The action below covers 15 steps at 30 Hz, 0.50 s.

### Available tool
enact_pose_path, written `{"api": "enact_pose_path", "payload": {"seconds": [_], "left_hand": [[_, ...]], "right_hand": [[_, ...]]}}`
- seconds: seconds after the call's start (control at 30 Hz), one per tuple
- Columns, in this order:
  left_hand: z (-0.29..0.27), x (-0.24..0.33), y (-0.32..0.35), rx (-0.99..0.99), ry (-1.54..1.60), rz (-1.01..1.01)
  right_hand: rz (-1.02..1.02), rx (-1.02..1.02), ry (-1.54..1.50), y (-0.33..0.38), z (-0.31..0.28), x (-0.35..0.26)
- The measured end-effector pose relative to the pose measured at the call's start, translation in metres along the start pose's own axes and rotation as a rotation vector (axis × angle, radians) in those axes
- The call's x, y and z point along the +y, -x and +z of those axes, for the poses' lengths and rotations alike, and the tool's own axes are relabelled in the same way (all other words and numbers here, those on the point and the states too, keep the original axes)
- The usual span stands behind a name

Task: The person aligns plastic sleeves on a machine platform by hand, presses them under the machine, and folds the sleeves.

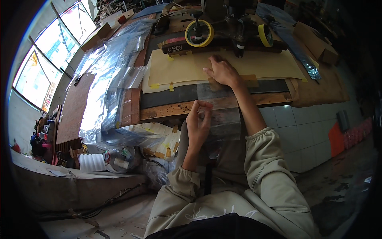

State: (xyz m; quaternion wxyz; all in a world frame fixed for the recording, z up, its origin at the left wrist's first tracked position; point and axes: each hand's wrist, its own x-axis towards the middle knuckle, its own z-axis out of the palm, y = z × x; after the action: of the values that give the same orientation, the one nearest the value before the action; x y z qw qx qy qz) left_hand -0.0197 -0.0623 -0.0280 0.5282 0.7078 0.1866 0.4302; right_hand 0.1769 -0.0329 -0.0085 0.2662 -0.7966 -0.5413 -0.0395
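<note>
- On the workbench edge before me lies a clear plastic sheet [223,107], half on the dark strip of the bench and half hanging over the wooden edge toward my lap.
- My left hand [199,121] pinches the near left edge of that sheet, thumb and fingertips closed on the film, wrist raised below the bench edge.
- My right hand [222,71] lies flat, fingers spread, pressing down at the far end of the sheet where it meets the tan paper [223,65] taped over the bench.
- Small yellow tape tabs [171,86] hold the paper's near edge.
- Beyond my right hand stands a dark machine [234,24] with two yellow tape rolls: one [199,33] on the left, one [265,35] on the right.
- To my left a heap of clear plastic bags [107,75] runs along the bench toward the windows [51,47].
- Cardboard boxes [314,42] sit at the far right of the bench.
- White wall tiles [302,131] show under the bench on the right.
</note>
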Motion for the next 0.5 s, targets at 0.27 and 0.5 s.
{"api": "enact_pose_path", "payload": {"seconds": [0.27, 0.5], "left_hand": [[0.0, -0.0009, 0.0008, 0.015, 0.005, -0.018], [0.0001, 0.0024, -0.002, 0.028, 0.006, -0.013]], "right_hand": [[0.011, -0.02, -0.004, -0.0006, 0.0013, 0.0016], [-0.005, 0.03, -0.014, -0.0016, 0.0019, 0.0001]]}}
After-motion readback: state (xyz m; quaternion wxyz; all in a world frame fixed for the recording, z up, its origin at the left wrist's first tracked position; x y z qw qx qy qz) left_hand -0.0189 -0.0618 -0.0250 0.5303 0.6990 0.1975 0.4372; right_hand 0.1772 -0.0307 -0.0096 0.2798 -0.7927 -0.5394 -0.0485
